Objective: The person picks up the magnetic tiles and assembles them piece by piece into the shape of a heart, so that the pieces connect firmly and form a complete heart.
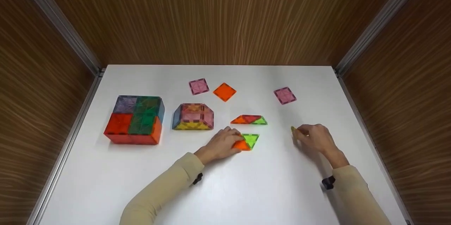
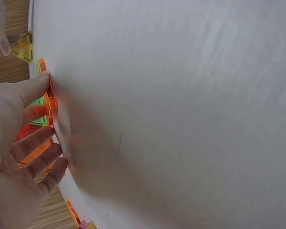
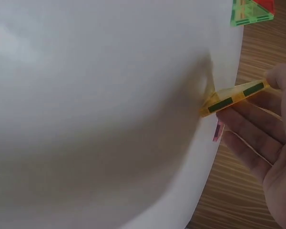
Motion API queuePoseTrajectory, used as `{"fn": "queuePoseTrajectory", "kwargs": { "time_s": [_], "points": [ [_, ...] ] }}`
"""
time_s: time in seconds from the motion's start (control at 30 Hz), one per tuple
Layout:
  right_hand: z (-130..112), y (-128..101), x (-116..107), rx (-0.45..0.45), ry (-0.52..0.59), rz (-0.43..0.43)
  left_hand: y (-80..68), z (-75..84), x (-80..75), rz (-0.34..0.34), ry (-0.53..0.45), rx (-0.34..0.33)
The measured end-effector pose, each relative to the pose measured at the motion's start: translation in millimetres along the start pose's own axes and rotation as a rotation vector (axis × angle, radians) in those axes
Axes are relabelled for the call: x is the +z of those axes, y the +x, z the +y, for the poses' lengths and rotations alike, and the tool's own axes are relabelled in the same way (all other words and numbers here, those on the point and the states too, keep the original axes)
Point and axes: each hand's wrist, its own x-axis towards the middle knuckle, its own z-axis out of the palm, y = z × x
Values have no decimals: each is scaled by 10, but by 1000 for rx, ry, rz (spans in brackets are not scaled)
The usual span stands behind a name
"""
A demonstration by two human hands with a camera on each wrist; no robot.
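Purple, green and red tiles top the large block (image 1: pixel 119 123), which stands on the white table (image 1: pixel 264 189) well to the left of the three-triangle strip (image 1: pixel 250 118). Nearer the strip's left end stands a smaller sloped block (image 1: pixel 192 116), pink above with a yellow front. Behind and left of the strip lies one pink square (image 1: pixel 199 86). The left hand (image 1: pixel 222 144), in front of the strip's left end, pinches an orange triangle (image 1: pixel 243 145) with thumb and forefinger, its other fingers slightly apart. An orange square (image 1: pixel 224 92) lies behind the strip, a little left of it. Directly in front of the strip, a green triangle (image 1: pixel 251 140) meets the orange triangle's right side. Behind and right of the strip lies a second pink square (image 1: pixel 285 95). Well right of the strip, a yellow triangle (image 2: pixel 24 46) is pinched by the right hand (image 1: pixel 315 138); whether it touches the table, I cannot tell.
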Motion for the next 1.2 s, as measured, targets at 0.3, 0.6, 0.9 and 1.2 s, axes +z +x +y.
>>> {"fn": "queuePoseTrajectory", "kwargs": {
  "time_s": [0.3, 0.6, 0.9, 1.2],
  "points": [
    [-131, 14, 86, 22, 118, -7, -7, -5, -24, -3, -6, -13],
    [-372, 172, 241, 33, 188, -187, 5, 0, -33, 12, 8, -7],
    [-588, 295, 460, -83, 164, -239, 1, -9, 20, 33, 40, 17],
    [-664, 376, 585, -85, 141, -256, -3, -11, 24, 17, 8, 5]
  ]
}}
